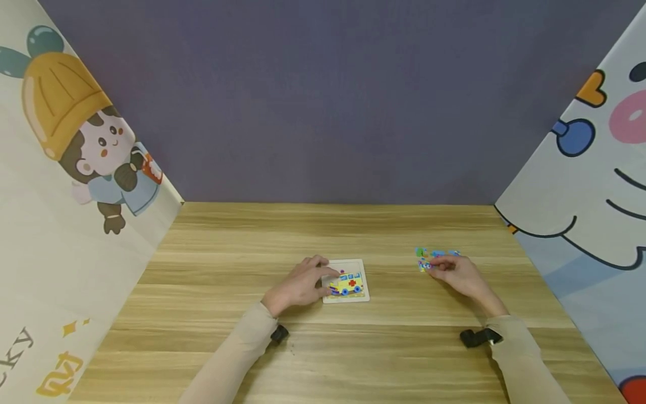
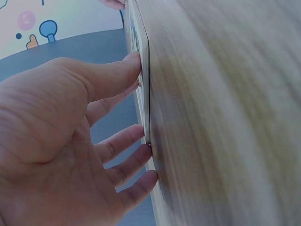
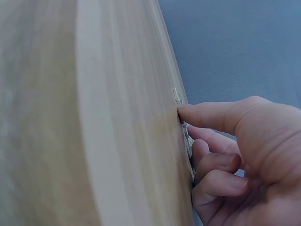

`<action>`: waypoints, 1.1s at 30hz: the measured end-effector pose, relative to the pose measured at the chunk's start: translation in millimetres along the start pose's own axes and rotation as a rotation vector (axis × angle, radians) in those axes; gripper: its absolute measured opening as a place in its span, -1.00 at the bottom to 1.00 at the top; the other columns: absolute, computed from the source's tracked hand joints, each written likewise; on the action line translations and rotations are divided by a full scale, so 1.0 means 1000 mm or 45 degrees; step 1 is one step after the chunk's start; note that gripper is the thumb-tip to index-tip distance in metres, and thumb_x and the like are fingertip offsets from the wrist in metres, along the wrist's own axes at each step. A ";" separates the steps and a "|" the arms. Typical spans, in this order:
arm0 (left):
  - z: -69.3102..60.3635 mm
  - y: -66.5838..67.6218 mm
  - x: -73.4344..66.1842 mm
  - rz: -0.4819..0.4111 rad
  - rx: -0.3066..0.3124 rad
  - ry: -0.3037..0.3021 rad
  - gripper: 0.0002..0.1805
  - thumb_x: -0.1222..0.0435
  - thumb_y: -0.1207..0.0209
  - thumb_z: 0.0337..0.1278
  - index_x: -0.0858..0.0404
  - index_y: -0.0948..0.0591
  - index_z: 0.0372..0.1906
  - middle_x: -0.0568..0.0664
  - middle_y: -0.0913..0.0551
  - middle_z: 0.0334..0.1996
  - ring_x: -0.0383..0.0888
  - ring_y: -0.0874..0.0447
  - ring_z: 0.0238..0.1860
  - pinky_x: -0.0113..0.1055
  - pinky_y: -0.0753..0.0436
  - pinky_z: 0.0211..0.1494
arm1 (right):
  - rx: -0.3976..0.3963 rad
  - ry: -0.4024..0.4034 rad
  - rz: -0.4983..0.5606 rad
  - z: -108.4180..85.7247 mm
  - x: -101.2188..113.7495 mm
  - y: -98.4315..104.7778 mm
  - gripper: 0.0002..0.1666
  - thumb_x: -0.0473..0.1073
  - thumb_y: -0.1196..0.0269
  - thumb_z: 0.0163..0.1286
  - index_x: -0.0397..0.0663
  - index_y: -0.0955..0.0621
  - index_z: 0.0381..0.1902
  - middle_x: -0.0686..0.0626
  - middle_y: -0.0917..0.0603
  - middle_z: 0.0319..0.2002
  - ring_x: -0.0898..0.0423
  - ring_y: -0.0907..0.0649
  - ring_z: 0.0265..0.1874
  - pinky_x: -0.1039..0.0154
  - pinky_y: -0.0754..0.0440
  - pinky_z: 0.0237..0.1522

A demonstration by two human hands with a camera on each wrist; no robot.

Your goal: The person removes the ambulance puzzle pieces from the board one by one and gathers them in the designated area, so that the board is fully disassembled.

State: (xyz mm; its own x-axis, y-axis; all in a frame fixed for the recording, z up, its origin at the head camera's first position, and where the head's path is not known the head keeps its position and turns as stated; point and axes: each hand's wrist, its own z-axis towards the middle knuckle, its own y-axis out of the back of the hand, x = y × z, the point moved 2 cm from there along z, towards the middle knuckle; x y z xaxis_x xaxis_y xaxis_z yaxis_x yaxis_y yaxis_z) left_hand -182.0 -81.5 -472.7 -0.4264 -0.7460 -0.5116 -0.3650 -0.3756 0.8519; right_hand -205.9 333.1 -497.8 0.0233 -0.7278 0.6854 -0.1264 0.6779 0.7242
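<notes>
A jigsaw board [image 1: 345,299] with a white frame lies flat on the table, its picture a yellow ambulance with a red cross. My left hand [image 1: 303,282] rests over its left side, thumb and index finger touching the picture; in the left wrist view the other fingers [image 2: 123,143] stretch past the board's edge [image 2: 145,94]. Off to the right, my right hand [image 1: 460,275] pinches a small puzzle piece [image 1: 423,265] between thumb and index finger, low at the tabletop. Its remaining fingers [image 3: 218,183] are curled in. Part of the piece is hidden by the fingertips.
More loose puzzle pieces [image 1: 437,253], blue and green, lie just beyond the right hand. The wood-grain table [image 1: 227,241] ends at a dark back wall [image 1: 323,112], with printed cartoon panels on both sides. Black camera mounts sit on both wrists.
</notes>
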 end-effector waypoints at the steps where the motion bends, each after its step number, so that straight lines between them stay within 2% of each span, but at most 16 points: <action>1: 0.000 0.000 0.000 0.000 0.001 0.003 -0.51 0.14 -0.31 0.46 -0.02 -0.62 0.42 0.13 -0.39 0.55 0.19 -0.33 0.55 0.22 -0.30 0.64 | 0.001 -0.001 0.004 0.000 0.000 0.000 -0.51 0.00 -0.45 0.45 -0.26 -0.74 0.14 -0.06 -0.72 -0.16 0.14 -0.60 -0.23 0.36 -0.56 -0.25; 8: 0.000 -0.001 0.001 -0.004 0.011 0.021 -0.49 0.11 -0.31 0.46 -0.03 -0.61 0.44 0.11 -0.37 0.57 0.17 -0.30 0.58 0.20 -0.26 0.67 | -0.003 -0.014 0.054 0.001 0.000 0.001 -0.49 0.05 -0.43 0.46 -0.23 -0.73 0.16 -0.06 -0.71 -0.13 0.21 -0.58 -0.24 0.38 -0.57 -0.23; 11: 0.000 -0.001 0.002 -0.004 0.013 0.022 -0.49 0.11 -0.31 0.46 -0.02 -0.60 0.44 0.11 -0.37 0.57 0.16 -0.29 0.58 0.20 -0.26 0.67 | -0.026 -0.014 0.070 0.001 0.001 0.001 -0.50 0.06 -0.41 0.49 -0.22 -0.73 0.15 -0.13 -0.75 -0.08 0.22 -0.62 -0.20 0.41 -0.59 -0.18; 13: 0.000 -0.001 0.002 -0.004 0.013 0.024 -0.48 0.11 -0.31 0.46 -0.02 -0.60 0.45 0.12 -0.37 0.57 0.16 -0.30 0.57 0.19 -0.26 0.67 | -0.047 -0.010 0.070 0.001 0.003 0.000 -0.50 0.09 -0.38 0.52 -0.20 -0.74 0.15 -0.19 -0.78 -0.01 0.16 -0.69 -0.11 0.39 -0.61 -0.10; 16: 0.001 -0.001 0.002 0.004 0.011 0.023 -0.47 0.11 -0.32 0.46 0.00 -0.59 0.46 0.12 -0.38 0.56 0.16 -0.31 0.57 0.19 -0.28 0.67 | -0.071 -0.003 0.061 0.000 0.007 -0.003 -0.49 0.14 -0.34 0.54 -0.17 -0.74 0.15 -0.24 -0.78 0.13 -0.05 -0.74 0.07 0.29 -0.65 0.06; 19: 0.001 -0.001 0.002 0.018 0.010 0.017 -0.46 0.11 -0.32 0.46 0.02 -0.59 0.46 0.12 -0.38 0.56 0.17 -0.32 0.56 0.18 -0.29 0.66 | -0.098 0.000 0.074 -0.001 0.013 -0.004 -0.51 0.13 -0.32 0.56 -0.15 -0.75 0.13 -0.23 -0.79 0.12 -0.14 -0.74 0.13 0.20 -0.68 0.11; 21: 0.001 -0.002 0.002 0.026 0.009 0.015 -0.46 0.10 -0.32 0.46 0.02 -0.59 0.47 0.12 -0.38 0.56 0.17 -0.32 0.56 0.18 -0.30 0.66 | -0.114 0.012 0.078 -0.002 0.017 -0.006 -0.53 0.11 -0.32 0.57 -0.15 -0.75 0.13 -0.22 -0.79 0.09 -0.10 -0.74 0.09 0.25 -0.69 0.08; 26: 0.001 -0.002 0.002 0.039 0.010 0.013 -0.45 0.09 -0.31 0.46 0.01 -0.58 0.48 0.12 -0.37 0.58 0.17 -0.32 0.57 0.17 -0.30 0.66 | -0.113 0.067 0.118 -0.001 0.028 -0.014 -0.63 -0.01 -0.34 0.56 -0.17 -0.76 0.09 -0.17 -0.81 -0.03 0.17 -0.72 -0.11 0.42 -0.65 -0.08; 29: 0.001 -0.002 0.001 0.037 0.011 0.008 -0.45 0.09 -0.31 0.46 0.01 -0.58 0.48 0.13 -0.37 0.57 0.17 -0.32 0.56 0.17 -0.30 0.66 | -0.080 0.099 0.153 -0.001 0.034 -0.021 -0.67 -0.07 -0.35 0.55 -0.19 -0.76 0.07 -0.15 -0.81 -0.08 0.25 -0.68 -0.18 0.41 -0.64 -0.13; 33: 0.001 -0.001 0.001 0.026 0.010 0.009 -0.44 0.10 -0.32 0.45 0.02 -0.57 0.48 0.13 -0.37 0.57 0.17 -0.31 0.57 0.17 -0.29 0.67 | -0.048 0.122 0.160 0.001 0.041 -0.030 -0.72 -0.07 -0.37 0.53 -0.13 -0.78 0.04 -0.10 -0.81 -0.08 0.25 -0.66 -0.21 0.39 -0.62 -0.15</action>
State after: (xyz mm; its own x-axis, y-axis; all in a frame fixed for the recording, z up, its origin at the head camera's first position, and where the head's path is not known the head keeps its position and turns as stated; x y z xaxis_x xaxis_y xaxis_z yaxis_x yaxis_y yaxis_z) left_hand -182.4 -81.4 -473.9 -0.4280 -0.7571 -0.4935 -0.3631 -0.3560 0.8611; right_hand -202.3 282.4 -491.3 0.1042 -0.6248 0.7738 -0.0967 0.7680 0.6331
